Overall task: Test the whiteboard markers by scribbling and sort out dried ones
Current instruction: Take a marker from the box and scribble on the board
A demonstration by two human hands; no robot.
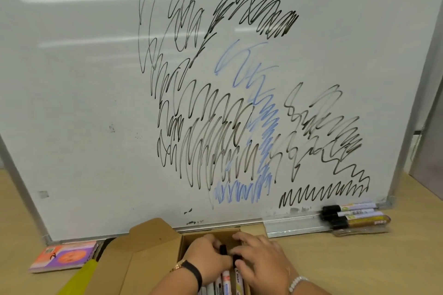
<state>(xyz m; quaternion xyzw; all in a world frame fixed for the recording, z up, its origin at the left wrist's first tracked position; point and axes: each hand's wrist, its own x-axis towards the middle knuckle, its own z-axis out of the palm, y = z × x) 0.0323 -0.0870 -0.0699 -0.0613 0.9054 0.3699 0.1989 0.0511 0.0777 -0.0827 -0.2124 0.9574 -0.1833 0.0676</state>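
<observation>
Left hand (208,254): reaches into the box (148,258) from the left. Fingers are curled and pressed together, pinching a black cap (223,249) against the thumb. A watch (189,270) with a black strap sits on the wrist.
Right hand (259,261): lies over the right side of the box. Fingers are slightly spread and bent toward the far wall of the box. The thumb is at a second cap (236,260); whether it grips it cannot be told. A pale bead bracelet (297,282) sits on the wrist.
Box: brown cardboard with its flaps folded open, standing at the near edge of the table (359,266).
Markers (226,280): packed side by side in the box, pale barrels with printing, lying below both hands.
Table: light wood grain; it carries the box and the board.
Board (84,79): white, metal-framed, standing on the table and tilted in the view. Ceiling-light streaks reflect near its top.
Scribbles (215,139): dense black loops and zigzags from the centre to the lower right.
Blue scribble (263,127): a faint band running down through the black lines.
Tray (294,227): a metal ledge along the bottom right of the board.
Tray markers (354,215): lie at the right end of the tray, black caps pointing left, one with a gold barrel.
Pad (63,256): orange and purple, flat on the table at the board's lower left corner.
Yellow object (81,278): left of the box, blurred.
Panel (431,127): grey, upright, to the right of the board.
</observation>
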